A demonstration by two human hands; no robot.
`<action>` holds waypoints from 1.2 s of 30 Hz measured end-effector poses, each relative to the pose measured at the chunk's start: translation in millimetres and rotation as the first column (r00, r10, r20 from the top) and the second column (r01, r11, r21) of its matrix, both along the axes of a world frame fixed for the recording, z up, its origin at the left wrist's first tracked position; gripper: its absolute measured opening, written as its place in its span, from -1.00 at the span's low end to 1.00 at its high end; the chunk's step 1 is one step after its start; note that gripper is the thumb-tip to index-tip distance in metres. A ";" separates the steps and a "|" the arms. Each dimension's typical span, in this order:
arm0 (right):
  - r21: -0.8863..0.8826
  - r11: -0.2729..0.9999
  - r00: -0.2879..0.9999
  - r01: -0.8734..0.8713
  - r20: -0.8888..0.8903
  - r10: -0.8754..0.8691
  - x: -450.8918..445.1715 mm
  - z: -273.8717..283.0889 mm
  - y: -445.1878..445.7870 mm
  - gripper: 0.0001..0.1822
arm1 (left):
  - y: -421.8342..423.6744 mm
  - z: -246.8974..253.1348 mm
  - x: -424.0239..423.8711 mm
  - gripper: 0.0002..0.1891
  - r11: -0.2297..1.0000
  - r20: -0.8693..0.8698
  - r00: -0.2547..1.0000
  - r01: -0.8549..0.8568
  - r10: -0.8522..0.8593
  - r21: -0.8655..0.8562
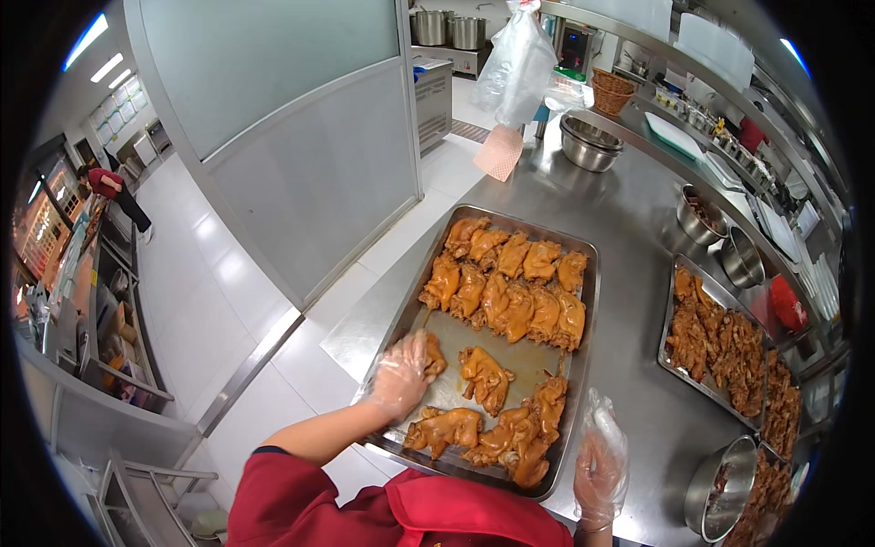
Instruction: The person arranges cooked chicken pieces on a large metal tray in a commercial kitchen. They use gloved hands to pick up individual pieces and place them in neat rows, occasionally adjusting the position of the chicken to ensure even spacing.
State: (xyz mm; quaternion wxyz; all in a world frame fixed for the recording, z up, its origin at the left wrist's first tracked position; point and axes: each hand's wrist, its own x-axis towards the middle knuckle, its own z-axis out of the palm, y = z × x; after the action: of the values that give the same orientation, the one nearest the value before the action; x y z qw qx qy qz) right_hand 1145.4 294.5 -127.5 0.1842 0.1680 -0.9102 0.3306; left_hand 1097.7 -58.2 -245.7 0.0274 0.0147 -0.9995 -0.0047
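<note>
A metal tray (593, 287) before me holds glossy brown cooked meat pieces with skin. Two rows of these pieces (516, 301) fill its far half. My left hand (400, 376), in a clear plastic glove, is over the left side of one meat piece (434, 357) by the tray's left wall; its thumb is hidden. A single meat piece (486, 379) lies mid-tray, and several more pieces (506, 437) lie along the near and right sides. My right hand (600, 458), also gloved, is just right of the tray with nothing in it, its fingers loosely curled.
On the steel table (615, 232), trays of darker meat (718, 342) and a steel bowl (721, 489) stand to the right. Further back are stacked steel bowls (591, 143) and a hanging plastic bag (516, 65). A partition (314, 178) borders the left. Another person (109, 188) stands far left.
</note>
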 end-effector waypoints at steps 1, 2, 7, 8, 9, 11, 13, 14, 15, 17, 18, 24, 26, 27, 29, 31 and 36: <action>0.005 1.000 1.000 -0.013 -0.002 0.013 -1.9 3.6 -1.0 -0.67 | -2.8 -17.7 -15.3 -0.17 0.999 -0.039 0.999 -0.011 0.009 -0.052; 0.011 1.000 1.000 -0.023 -0.004 0.023 -3.4 5.8 -1.9 -0.66 | -1.9 -28.7 -33.5 -0.16 0.995 -0.079 0.997 -0.020 0.012 -0.103; 0.012 1.000 1.000 -0.004 -0.017 0.005 -5.8 5.0 6.5 -0.66 | 5.3 -6.6 -65.5 -0.18 0.995 0.045 0.999 -0.021 0.025 -0.100; 0.016 1.000 0.999 0.001 -0.034 0.000 -6.1 4.4 9.2 -0.66 | 9.1 0.2 -62.6 -0.20 0.998 0.017 1.000 -0.007 0.008 -0.059; 0.005 1.000 0.999 0.011 -0.032 -0.011 -6.5 4.1 12.2 -0.65 | 12.0 14.0 -62.3 -0.22 1.000 -0.018 1.000 0.008 -0.008 -0.026; -0.017 0.999 0.999 0.036 -0.018 -0.036 -3.5 1.4 19.2 -0.63 | 26.8 50.8 -60.1 -0.22 0.955 -0.086 0.956 0.288 -0.282 0.067; -0.034 0.998 0.999 0.046 0.019 -0.045 -2.6 -2.8 20.8 -0.68 | 44.5 66.0 -63.0 -0.19 0.775 0.015 0.803 0.569 -0.596 0.274; -0.039 0.998 0.998 0.054 0.039 -0.053 -2.3 -5.4 21.6 -0.70 | 59.4 61.4 -58.8 -0.20 0.755 0.019 0.756 0.651 -0.654 0.078; -0.051 0.997 0.998 0.054 0.043 -0.052 -1.7 -8.8 22.1 -0.71 | 71.3 66.8 -60.8 -0.18 0.753 0.206 0.725 0.642 -0.658 0.146; -0.066 0.996 0.997 0.061 0.048 -0.058 -0.2 -13.6 23.5 -0.72 | 84.7 58.7 -65.9 -0.18 0.750 0.279 0.701 0.646 -0.657 0.141; -0.065 0.996 0.997 0.060 0.054 -0.057 -0.2 -12.1 24.5 -0.72 | 88.0 65.2 -67.3 -0.19 0.784 0.330 0.718 0.602 -0.613 0.148; -0.079 0.995 0.997 0.053 0.055 -0.048 -0.9 -11.3 31.3 -0.74 | 67.3 46.4 -53.2 -0.23 0.888 0.241 0.864 0.385 -0.443 0.253; -0.065 0.997 0.998 0.050 0.033 -0.048 -0.9 -12.8 34.7 -0.73 | 59.0 58.8 -44.9 -0.21 0.935 0.341 0.903 0.149 -0.261 0.322; -0.072 0.996 0.998 0.049 0.040 -0.046 -0.9 -13.4 35.3 -0.73 | 54.6 64.2 -39.1 -0.20 0.938 0.396 0.902 0.026 -0.171 0.346; -0.084 0.996 0.997 0.042 0.061 -0.037 -1.8 -13.8 36.0 -0.71 | 35.4 66.5 -21.8 -0.19 0.937 0.331 0.939 -0.034 -0.089 0.348; -0.101 0.994 0.997 0.047 0.073 -0.040 -3.2 -15.7 36.1 -0.70 | 20.6 72.2 -6.9 -0.18 0.901 0.288 0.957 -0.150 0.029 0.406; -0.084 0.996 0.997 0.039 0.068 -0.033 -7.0 -17.3 32.4 -0.70 | -7.5 80.7 30.0 -0.15 0.771 0.355 0.898 -0.415 0.261 0.483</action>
State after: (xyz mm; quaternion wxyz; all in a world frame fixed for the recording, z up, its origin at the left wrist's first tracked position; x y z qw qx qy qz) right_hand 1138.4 326.9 -144.7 0.1669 0.1325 -0.9038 0.3710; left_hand 1127.7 -65.7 -165.0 -0.1129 0.2036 -0.9305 -0.2829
